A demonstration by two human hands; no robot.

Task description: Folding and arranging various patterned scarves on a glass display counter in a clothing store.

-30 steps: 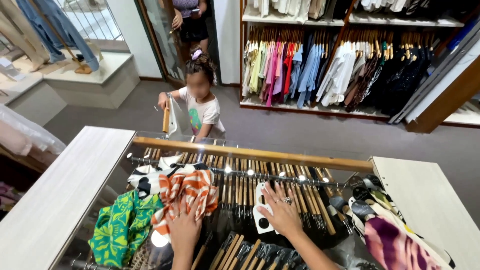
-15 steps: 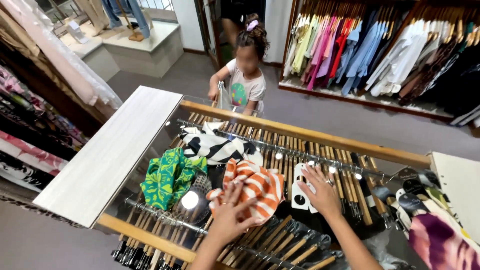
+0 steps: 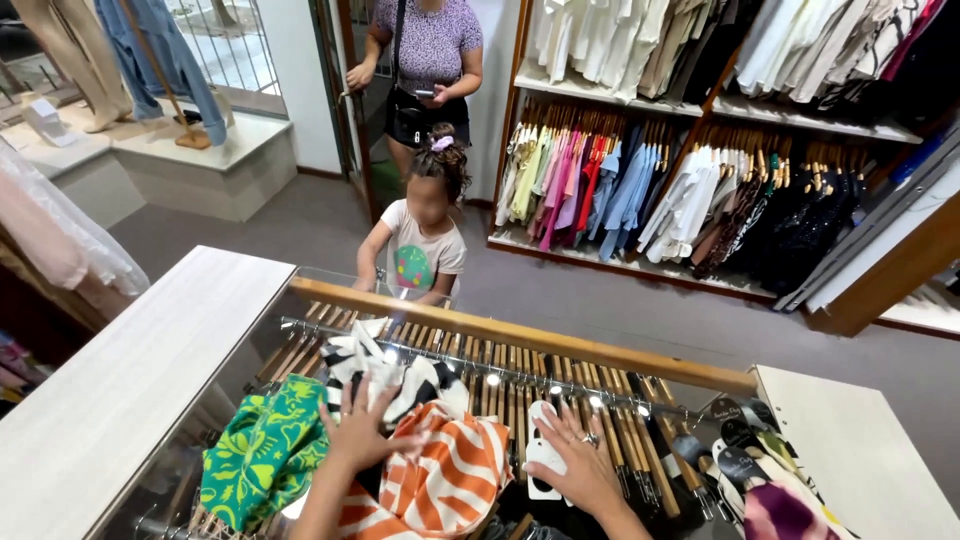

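A long clothing rack with a pale wooden top shelf (image 3: 130, 380) on the left, a matching shelf (image 3: 850, 440) on the right and a wooden rail (image 3: 520, 335) between them fills the lower half of the frame; below the rail a chrome bar (image 3: 480, 368) carries a tight row of wooden hangers (image 3: 500, 400), packed side by side so many garments fit in little room. In the upper right of the frame a wall rack of hanging shirts and dresses (image 3: 640, 190) is sorted in colour blocks, likely so shoppers can scan it. At lower left of centre, an orange-and-white striped garment (image 3: 450, 480) bulges up out of the row because the left hand (image 3: 362, 432) presses on it, fingers spread flat, parting it from a black-and-white patterned garment (image 3: 390, 372) just above. A green leaf-print garment (image 3: 265, 455) hangs beside them at lower left. The right hand (image 3: 580, 460), open and flat, rests on the hangers next to a white paper tag (image 3: 543, 455), holding the row back. Across the rack, upper centre, a child in a white T-shirt (image 3: 425, 250) stands at the rail, with an adult in a patterned purple top (image 3: 430, 60) behind.
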